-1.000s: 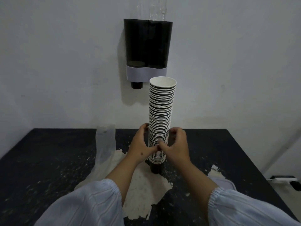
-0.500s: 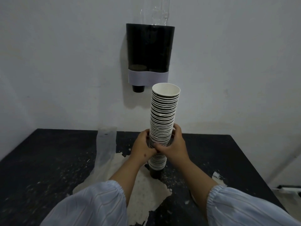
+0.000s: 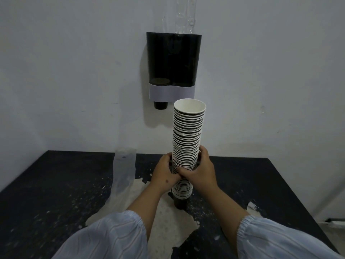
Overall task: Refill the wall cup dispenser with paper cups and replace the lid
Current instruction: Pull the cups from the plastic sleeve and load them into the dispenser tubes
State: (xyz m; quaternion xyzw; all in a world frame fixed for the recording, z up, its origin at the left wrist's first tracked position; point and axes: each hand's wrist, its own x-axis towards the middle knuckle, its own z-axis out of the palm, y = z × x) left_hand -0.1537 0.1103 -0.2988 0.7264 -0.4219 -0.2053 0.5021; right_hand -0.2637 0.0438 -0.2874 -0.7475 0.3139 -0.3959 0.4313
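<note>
A tall stack of paper cups, black outside and white inside, stands upright above the black table. My left hand wraps its lower part from the left. My right hand grips it from the right, thumb across the front. The stack's black bottom cup is near the table, over a patch of torn white paper. On the wall behind hangs the dark two-tube cup dispenser with a pale band. One black cup pokes out under its left tube. Clear plastic sticks up from its open top. I see no lid.
A clear plastic cup sleeve lies limp on the table to the left of my hands. Torn white paper covers the table's middle, and a smaller scrap lies at the right. A white wall stands behind the table.
Both hands have lifted the cup stack a little and shifted their grip higher. My view has tilted up, so more of the dispenser and the plastic above it shows.
</note>
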